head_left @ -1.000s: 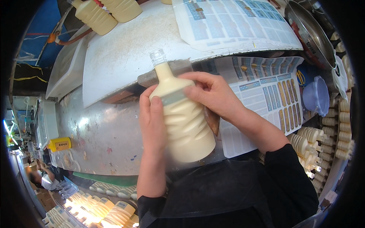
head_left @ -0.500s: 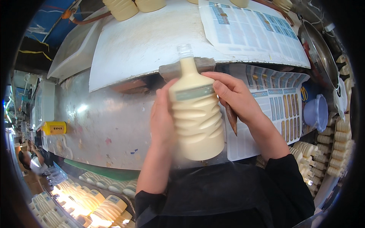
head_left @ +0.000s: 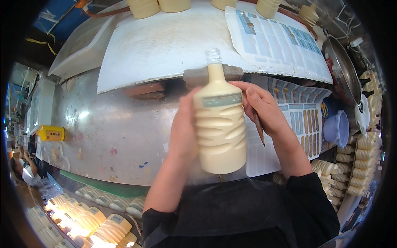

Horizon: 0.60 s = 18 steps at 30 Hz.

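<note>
A cream-coloured bottle (head_left: 222,140) with a wavy ribbed body and a clear threaded neck leans away from me, its neck at a brown block at the board's edge. A grey-green patterned label strip (head_left: 222,100) lies across its shoulder. My left hand (head_left: 184,126), blurred, is closed along the bottle's left side. At the right shoulder, my right hand (head_left: 262,107) touches the bottle with its fingers, the thumb lifted off the label. A pointed brown stick (head_left: 259,129) juts downward from this right hand.
Sticker sheets lie on the white board (head_left: 165,45) and on the metal table (head_left: 115,140) at right. A yellow container (head_left: 51,133) stands left, a lavender bucket (head_left: 336,129) right. Cream bottles (head_left: 111,229) are stacked low on both sides. A steel pan (head_left: 343,68) leans far right.
My right thumb has come off the label's right end. The bottle and both hands sit slightly further right in view, with the surroundings shifted a little too.
</note>
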### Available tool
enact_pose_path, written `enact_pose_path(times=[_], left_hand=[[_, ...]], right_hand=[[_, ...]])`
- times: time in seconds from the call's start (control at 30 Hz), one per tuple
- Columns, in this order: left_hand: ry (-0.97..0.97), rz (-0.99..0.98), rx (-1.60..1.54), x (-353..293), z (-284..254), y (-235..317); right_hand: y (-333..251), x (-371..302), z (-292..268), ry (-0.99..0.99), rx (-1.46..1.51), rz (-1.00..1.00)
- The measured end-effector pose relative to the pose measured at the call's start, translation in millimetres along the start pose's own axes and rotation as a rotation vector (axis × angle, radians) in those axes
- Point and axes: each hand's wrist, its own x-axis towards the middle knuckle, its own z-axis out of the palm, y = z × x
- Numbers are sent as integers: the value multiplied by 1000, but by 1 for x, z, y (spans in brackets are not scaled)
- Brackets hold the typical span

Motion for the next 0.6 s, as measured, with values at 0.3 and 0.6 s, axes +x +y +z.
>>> enact_pose_path(times=[0.3,0.6], left_hand=[[-12,42,363,4,7,2],[-19,73,334,3,6,0]], right_hand=[[-13,-3,20,117,-112,-15],[-8,-2,20,138,-205,-45]])
